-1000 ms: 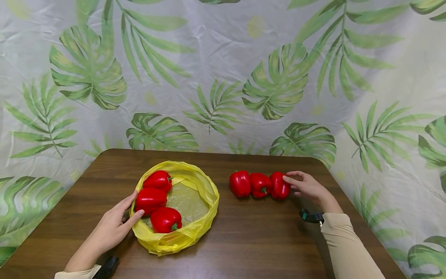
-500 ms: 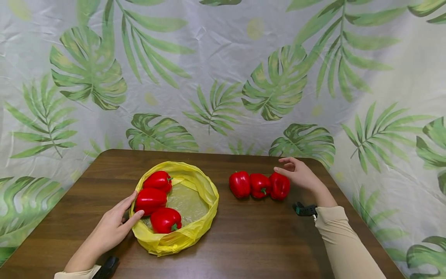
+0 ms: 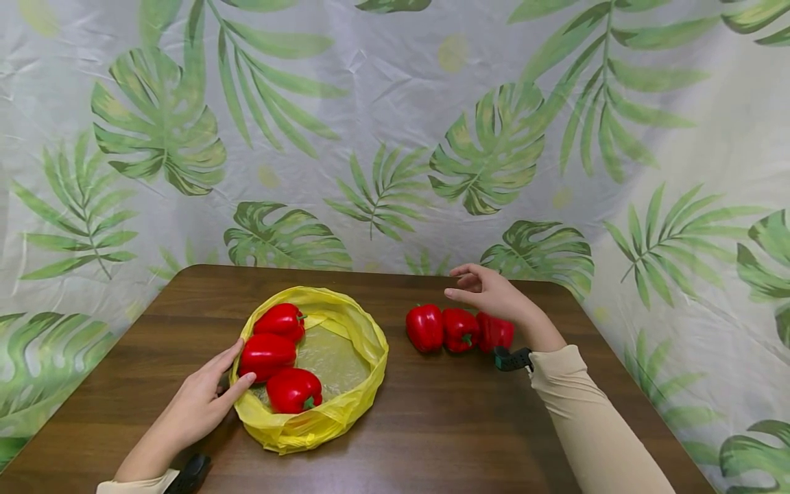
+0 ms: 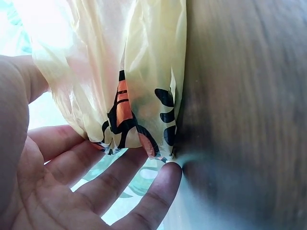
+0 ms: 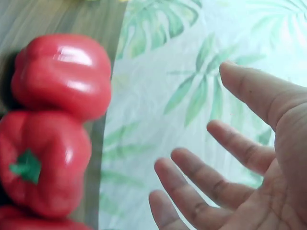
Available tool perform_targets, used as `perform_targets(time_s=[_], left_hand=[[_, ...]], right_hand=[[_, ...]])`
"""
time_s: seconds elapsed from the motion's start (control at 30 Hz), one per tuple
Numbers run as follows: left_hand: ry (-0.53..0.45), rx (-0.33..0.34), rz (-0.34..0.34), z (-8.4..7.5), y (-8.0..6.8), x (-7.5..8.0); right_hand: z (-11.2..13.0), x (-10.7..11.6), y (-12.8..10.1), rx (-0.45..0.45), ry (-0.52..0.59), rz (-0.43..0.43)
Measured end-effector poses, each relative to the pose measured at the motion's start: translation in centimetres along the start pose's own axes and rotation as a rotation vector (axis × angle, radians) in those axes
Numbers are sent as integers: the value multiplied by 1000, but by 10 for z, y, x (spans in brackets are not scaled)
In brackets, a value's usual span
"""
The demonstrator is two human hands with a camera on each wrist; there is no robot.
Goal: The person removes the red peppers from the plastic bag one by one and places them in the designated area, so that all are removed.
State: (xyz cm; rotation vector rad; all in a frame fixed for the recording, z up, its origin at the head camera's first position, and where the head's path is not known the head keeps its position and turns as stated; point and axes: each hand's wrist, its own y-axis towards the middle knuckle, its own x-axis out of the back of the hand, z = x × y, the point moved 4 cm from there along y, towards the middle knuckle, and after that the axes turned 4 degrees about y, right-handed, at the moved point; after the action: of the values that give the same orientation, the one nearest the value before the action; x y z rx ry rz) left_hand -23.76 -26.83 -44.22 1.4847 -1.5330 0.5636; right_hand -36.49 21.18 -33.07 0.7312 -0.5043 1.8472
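Note:
My left hand rests against the left side of a yellow plastic bag with its rim rolled open. In the left wrist view, relaxed fingers touch the printed outside of the bag. Three red bell peppers lie inside, at the back, middle and front. My right hand hovers above a row of three more red bell peppers: left, middle and right. The right wrist view shows its spread fingers holding nothing, apart from a bell pepper. The hand and wrist partly cover the right pepper.
Everything stands on a dark brown wooden table with rounded far corners. A leaf-patterned cloth hangs behind it. Bare table separates the bag from the row of peppers.
My right hand has let go of the rightmost bell pepper, risen and moved left over the row. The left hand and the bag have stayed where they were.

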Motion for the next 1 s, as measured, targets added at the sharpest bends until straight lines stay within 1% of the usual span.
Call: perform_targets(time_s=[0.33, 0.47, 0.57, 0.8, 1.0], left_hand=[[4, 3, 4, 1, 0, 0], [5, 0, 1, 0, 0, 0], [5, -2, -2, 0, 0, 1], [8, -4, -4, 1, 0, 1], [1, -11, -14, 1, -1, 1]], right_hand=[[43, -33, 27, 83, -13, 160], [59, -48, 36, 89, -35, 200], [71, -59, 42, 100, -70, 230], [96, -86, 52, 163, -142, 303], [112, -111, 58, 158, -201, 375]])
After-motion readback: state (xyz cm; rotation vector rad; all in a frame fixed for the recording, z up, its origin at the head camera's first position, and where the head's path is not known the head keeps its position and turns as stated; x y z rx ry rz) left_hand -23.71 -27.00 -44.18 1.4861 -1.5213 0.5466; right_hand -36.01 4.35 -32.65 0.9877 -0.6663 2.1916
